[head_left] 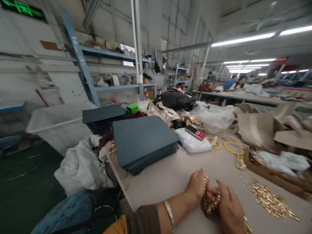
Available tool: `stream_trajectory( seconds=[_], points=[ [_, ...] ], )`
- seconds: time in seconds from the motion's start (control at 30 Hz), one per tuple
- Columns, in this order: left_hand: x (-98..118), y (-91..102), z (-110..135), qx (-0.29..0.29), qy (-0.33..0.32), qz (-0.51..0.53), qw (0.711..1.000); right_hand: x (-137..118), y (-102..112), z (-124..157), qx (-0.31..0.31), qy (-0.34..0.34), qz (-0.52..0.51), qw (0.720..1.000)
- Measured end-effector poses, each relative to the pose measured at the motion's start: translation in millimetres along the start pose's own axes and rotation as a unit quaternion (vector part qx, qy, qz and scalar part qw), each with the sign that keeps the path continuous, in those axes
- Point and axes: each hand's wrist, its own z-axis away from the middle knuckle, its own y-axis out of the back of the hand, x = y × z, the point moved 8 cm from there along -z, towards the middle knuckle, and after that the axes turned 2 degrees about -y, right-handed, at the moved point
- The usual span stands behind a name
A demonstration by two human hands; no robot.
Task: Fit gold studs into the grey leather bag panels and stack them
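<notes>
Both hands are over the table (158, 185), low in the view. My left hand (197, 188), with a bracelet at the wrist, curls round the left side of a bunch of small gold-coloured metal pieces (211, 205). Against the right side of the same bunch presses my right hand (230, 206), its fingers bent toward the left hand. Whether the pieces are loose or strung together, I cannot tell. A spread pile of similar gold pieces (270, 199) lies to the right. Two tiny bits lie apart between that pile and the yellow ring.
A stack of dark grey-blue sheets (146, 138) stands left of my hands, with another stack (104, 113) behind. Ahead lie a red phone (195, 132) on a white plastic packet (192, 144) and yellow rings (234, 148). A cardboard tray (268, 172) stands right.
</notes>
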Motion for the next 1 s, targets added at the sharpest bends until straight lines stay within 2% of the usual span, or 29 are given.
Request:
stream_trajectory(
  seconds=[0.1,0.2,0.37,0.57,0.7,0.83,0.93,1.0],
  points=[
    [1.3,-3.0,-1.9,-0.003,0.012,0.040,0.999,4.0,1.1,4.0,-0.043,-0.038,-0.059,0.997],
    [0.3,-5.2,-5.7,-0.010,0.024,0.089,0.996,3.7,3.8,7.5,-0.078,-0.031,-0.111,0.990],
    [9.7,6.7,-12.6,-0.009,0.001,0.130,0.991,5.2,-3.7,8.9,-0.109,-0.019,-0.120,0.987],
    [19.2,12.0,-12.9,0.017,-0.025,0.147,0.989,3.5,-3.0,10.5,-0.123,-0.010,-0.143,0.982],
    [25.8,16.1,-16.0,0.030,-0.035,0.158,0.986,2.6,-2.8,11.0,-0.123,0.027,-0.085,0.988],
    [30.0,22.0,-18.7,0.046,-0.045,0.170,0.983,-5.7,-6.3,16.6,-0.155,0.088,-0.006,0.984],
    [31.5,24.0,-18.9,0.055,-0.050,0.177,0.981,-23.3,-10.5,25.8,-0.170,0.179,0.090,0.965],
    [33.3,22.0,-16.9,0.052,-0.051,0.182,0.981,-33.9,-14.2,33.4,-0.159,0.229,0.173,0.945]
  ],
)
